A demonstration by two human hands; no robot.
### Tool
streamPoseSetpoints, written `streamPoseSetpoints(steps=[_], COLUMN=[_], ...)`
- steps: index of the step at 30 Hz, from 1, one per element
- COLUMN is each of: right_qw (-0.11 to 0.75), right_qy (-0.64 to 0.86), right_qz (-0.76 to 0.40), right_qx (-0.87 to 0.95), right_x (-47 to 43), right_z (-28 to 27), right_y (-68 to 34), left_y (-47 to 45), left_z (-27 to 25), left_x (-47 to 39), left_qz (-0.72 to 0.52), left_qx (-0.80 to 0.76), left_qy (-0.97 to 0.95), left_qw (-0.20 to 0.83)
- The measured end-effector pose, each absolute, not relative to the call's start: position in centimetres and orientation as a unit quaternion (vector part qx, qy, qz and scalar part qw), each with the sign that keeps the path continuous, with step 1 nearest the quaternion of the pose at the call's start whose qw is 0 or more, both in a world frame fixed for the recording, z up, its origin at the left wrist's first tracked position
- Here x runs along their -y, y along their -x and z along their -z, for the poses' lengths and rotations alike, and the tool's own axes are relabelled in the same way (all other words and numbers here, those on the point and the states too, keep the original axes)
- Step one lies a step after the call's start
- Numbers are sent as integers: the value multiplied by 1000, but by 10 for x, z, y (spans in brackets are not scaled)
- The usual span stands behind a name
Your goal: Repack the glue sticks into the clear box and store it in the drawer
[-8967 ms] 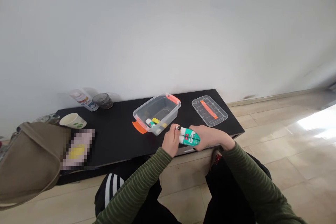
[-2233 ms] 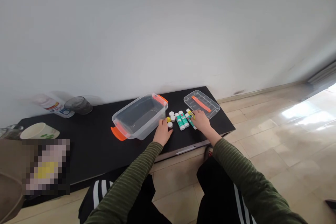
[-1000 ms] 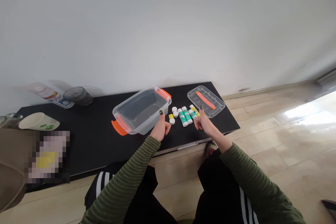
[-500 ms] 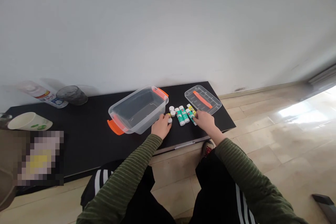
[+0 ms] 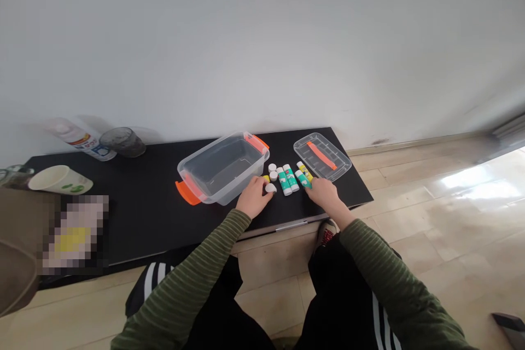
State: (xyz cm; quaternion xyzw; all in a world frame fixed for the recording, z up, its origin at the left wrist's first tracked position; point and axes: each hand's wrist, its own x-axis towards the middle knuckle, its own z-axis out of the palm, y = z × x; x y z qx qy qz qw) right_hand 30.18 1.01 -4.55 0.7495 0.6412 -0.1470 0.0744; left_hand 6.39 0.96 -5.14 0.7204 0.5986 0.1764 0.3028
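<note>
On the black table, my left hand (image 5: 253,197) is closed with thumb and fingers around a white-capped glue stick (image 5: 270,188), its body mostly hidden. Two more white caps (image 5: 273,171) show just beyond it. Green-and-white glue sticks (image 5: 287,179) lie side by side between my hands. My right hand (image 5: 325,194) pinches the near end of another green glue stick (image 5: 303,178), which lies against a yellow one (image 5: 304,168). To the left of my left hand is a clear plastic box (image 5: 221,172) with orange latches, open at the top.
The box's clear lid (image 5: 340,163) with an orange handle lies at the table's right end. Toward the left are a spray can (image 5: 88,145), a dark glass (image 5: 124,143) and a paper cup (image 5: 61,179). The wall (image 5: 262,54) rises behind the table (image 5: 151,191).
The white-capped glue stick at my left hand has tilted and shifted. My right hand has moved slightly nearer to me at its glue stick. The whole view has shifted a little.
</note>
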Motion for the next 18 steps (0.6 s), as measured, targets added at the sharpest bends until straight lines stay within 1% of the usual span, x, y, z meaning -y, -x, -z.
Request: streamPoseSetpoints(steps=[2, 5, 7, 9, 11, 13, 15, 18], right_qw=[59, -1, -71, -162, -248, -299, -312, -296], right_qy=[-754, -756, -742, -708, -658, -611, -583, -570], right_qz=[138, 141, 167, 213, 269, 316, 333, 316], right_qx=[-639, -640, -646, -654, -659, -662, -672, -698], right_x=[-8, -3, 2, 8, 14, 21, 25, 27], right_z=[43, 38, 35, 33, 33, 33, 32, 29], right_y=[-305, -308, -308, -304, -298, -291, -285, -280], left_y=[-62, -62, -62, -61, -60, -59, -57, -56], left_z=[50, 49, 46, 41, 36, 30, 27, 27], left_x=[-9, -9, -7, -6, -4, -3, -3, -3], left_qz=[-248, -349, -392, -410, -419, -432, -446, -461], left_qx=[-583, -539, -490, -442, -411, -390, -374, -367], left_qy=[-670, -521, -410, -329, -281, -256, -244, -234], left_qw=[388, 562, 662, 727, 759, 772, 775, 773])
